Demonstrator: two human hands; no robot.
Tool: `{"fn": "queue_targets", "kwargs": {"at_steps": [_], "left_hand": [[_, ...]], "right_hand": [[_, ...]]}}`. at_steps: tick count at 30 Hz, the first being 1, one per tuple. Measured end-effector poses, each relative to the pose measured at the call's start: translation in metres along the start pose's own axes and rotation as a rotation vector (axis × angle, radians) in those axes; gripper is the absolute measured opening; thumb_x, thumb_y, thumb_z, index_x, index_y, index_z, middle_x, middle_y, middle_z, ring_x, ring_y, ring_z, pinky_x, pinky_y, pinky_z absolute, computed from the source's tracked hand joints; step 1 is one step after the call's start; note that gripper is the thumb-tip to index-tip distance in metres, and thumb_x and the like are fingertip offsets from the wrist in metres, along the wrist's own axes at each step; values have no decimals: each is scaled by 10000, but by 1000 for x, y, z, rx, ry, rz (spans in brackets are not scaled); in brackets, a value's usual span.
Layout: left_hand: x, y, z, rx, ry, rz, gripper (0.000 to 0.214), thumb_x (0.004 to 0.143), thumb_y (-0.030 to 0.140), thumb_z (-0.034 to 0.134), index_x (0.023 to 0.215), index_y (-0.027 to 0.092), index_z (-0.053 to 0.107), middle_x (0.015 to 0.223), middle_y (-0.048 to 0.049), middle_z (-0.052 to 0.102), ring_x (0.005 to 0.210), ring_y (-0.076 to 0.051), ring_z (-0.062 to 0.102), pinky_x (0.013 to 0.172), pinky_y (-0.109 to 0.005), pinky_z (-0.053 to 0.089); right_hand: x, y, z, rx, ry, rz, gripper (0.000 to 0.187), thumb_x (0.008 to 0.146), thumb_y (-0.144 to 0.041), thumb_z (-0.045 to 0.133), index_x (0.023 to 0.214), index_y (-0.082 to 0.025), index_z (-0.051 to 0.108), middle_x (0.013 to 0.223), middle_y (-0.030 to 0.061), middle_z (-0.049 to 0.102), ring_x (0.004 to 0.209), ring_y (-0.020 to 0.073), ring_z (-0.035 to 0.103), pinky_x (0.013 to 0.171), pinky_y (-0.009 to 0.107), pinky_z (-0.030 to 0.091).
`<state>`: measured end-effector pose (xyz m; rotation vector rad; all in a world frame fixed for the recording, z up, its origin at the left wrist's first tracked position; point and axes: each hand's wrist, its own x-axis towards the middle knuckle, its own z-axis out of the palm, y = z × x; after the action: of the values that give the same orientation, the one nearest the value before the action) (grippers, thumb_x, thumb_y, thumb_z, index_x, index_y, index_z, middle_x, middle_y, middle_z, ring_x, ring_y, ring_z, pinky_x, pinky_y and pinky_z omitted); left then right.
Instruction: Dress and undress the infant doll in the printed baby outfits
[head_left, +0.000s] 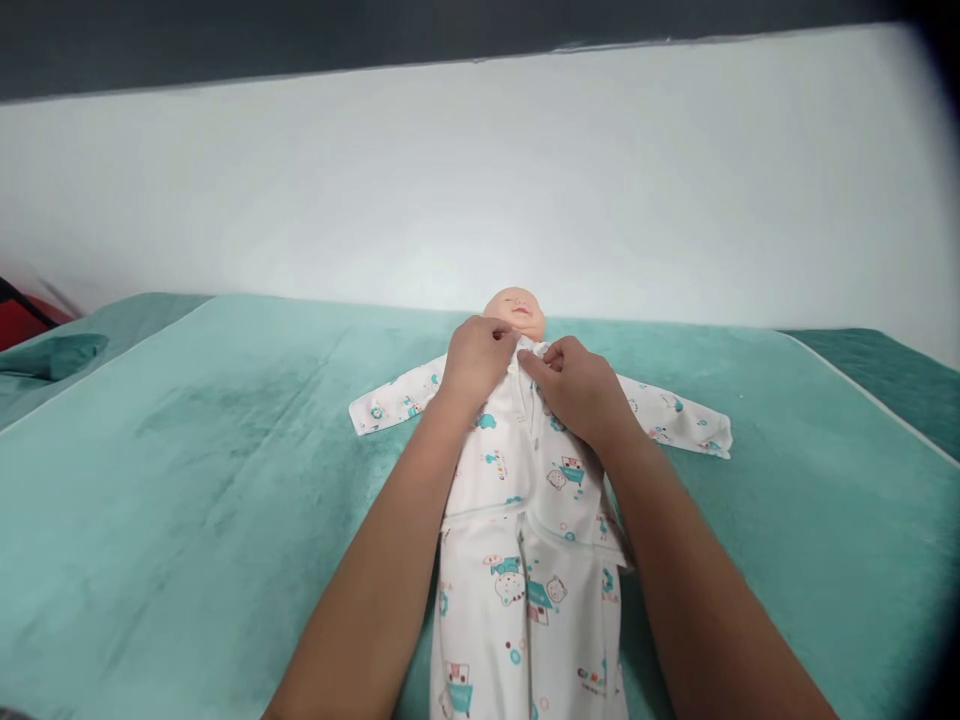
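Observation:
A baby doll (517, 305) lies on its back, dressed in a white printed baby jacket (499, 465) and matching trousers (487, 620). The jacket's sleeves are spread out to both sides. At the collar, my left hand (480, 355) is closed with its fingers pinching the left edge of the neckline. My right hand (581, 385) has its thumb and fingers drawn together on the right edge of the same neckline, close beside the left. Below my hands the two front edges meet along the middle. The fingertips partly hide the collar and any fastener there.
A teal plush cover (225, 480) spreads under the doll. Behind it rises a white wall (420, 190) with a dark band along the top. A red object (22, 322) with a black strip sits at the far left edge.

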<state>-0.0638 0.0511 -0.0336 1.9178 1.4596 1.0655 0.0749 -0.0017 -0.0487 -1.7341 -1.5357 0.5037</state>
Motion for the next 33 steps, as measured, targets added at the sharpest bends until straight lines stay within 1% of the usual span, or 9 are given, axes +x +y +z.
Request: {"fn": "queue_targets", "kwargs": {"at_steps": [3,7,9,12,15,18,24,30,33], "left_hand": [[0,-4,1,-40,-7,-19,162,818,261,572,707,192,667,670,-9,646,601,-141,539,615,-282,433],[2,-7,1,-150,77,-4,112,813,248,585,769,190,671,769,-19,697,698,-149,595,708,-281,469],[3,-7,0,-217,130,13,126,819,252,587,789,182,687,800,-25,708,747,-147,611,765,-280,477],[3,-4,-2,-329,162,-12,138,814,256,598,820,173,707,812,-27,711,744,-136,606,771,-270,476],[1,-1,-2,-409,115,-30,142,803,267,611,797,172,716,745,-13,686,697,-133,586,718,-263,461],[0,1,-2,-368,64,-6,155,804,258,606,736,176,718,700,-6,668,682,-139,579,688,-268,438],[1,-2,1,-353,41,3,142,810,252,613,786,177,731,773,-25,711,735,-156,614,718,-278,449],[3,-6,3,-433,16,-36,103,793,246,639,795,167,706,794,-36,703,736,-153,616,717,-279,459],[2,-7,3,-515,-6,-63,97,783,246,648,808,166,699,767,-30,682,710,-145,597,694,-276,456]], "right_hand": [[7,1,0,-6,4,-11,312,861,-536,525,726,-258,483,637,6,606,631,210,523,600,335,360],[21,-5,0,-10,56,-69,257,852,-364,509,626,-249,472,617,7,567,607,188,468,597,328,336],[28,-13,2,58,109,-92,231,840,-310,508,620,-237,496,654,14,584,641,183,483,612,323,348],[32,-24,7,216,196,-85,225,860,-346,512,684,-216,563,729,26,626,696,184,519,639,314,380],[28,-23,13,307,202,-52,227,860,-381,544,736,-203,613,729,13,633,691,174,526,652,304,397],[23,-13,14,387,178,-13,181,823,-365,606,790,-199,668,733,3,652,681,166,544,662,299,414],[24,-3,14,496,178,-34,150,793,-338,649,795,-197,701,790,17,695,743,172,599,725,307,456],[26,6,20,730,131,-12,152,766,-358,685,792,-208,689,711,3,670,627,150,572,616,294,468],[25,6,20,745,137,-36,141,771,-342,688,807,-207,698,738,8,686,646,150,590,628,294,483]]}}
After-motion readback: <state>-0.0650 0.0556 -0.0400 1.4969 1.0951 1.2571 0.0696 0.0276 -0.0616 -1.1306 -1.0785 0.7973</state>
